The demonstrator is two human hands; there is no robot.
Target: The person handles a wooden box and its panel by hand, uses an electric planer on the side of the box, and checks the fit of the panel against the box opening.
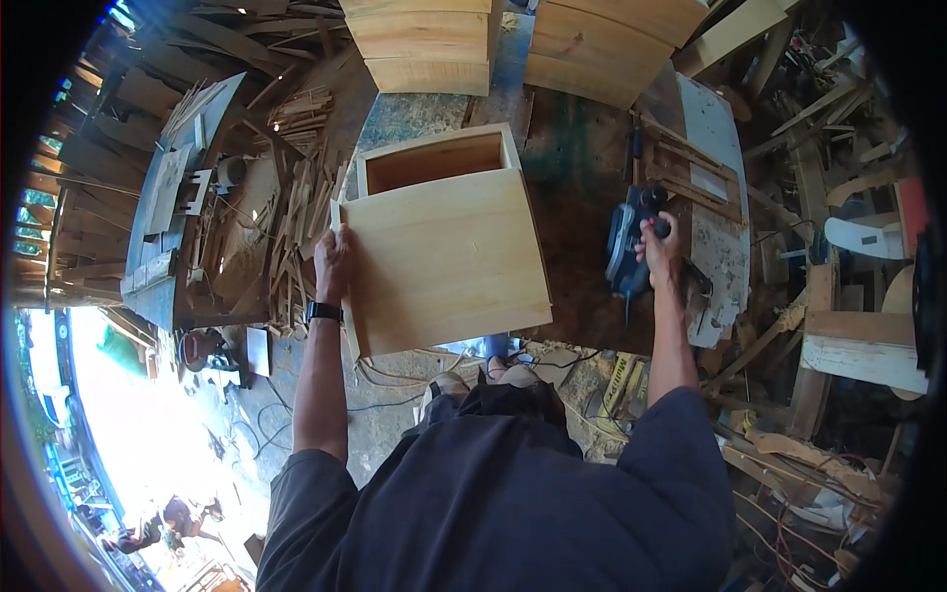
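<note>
A pale wooden cabinet box [449, 266] lies on the workbench in front of me, its broad smooth panel facing up. At its far end a framed opening shows a darker inside. My left hand [333, 259], with a dark band on its wrist, grips the box's left edge near the far corner. To the right of the box, my right hand [659, 247] is closed around the handle of a dark belt sander [625, 242]. The sander is tipped, its long flat side turned toward the box, and is apart from it. Whether it touches the bench cannot be told.
More pale wooden boxes [419, 49] stand at the bench's far side. A slatted wooden frame [695, 168] lies beyond the sander. Wood strips [296, 187] are heaped to the left, near a side table [182, 197]. Cables [380, 380] trail across the floor by my feet.
</note>
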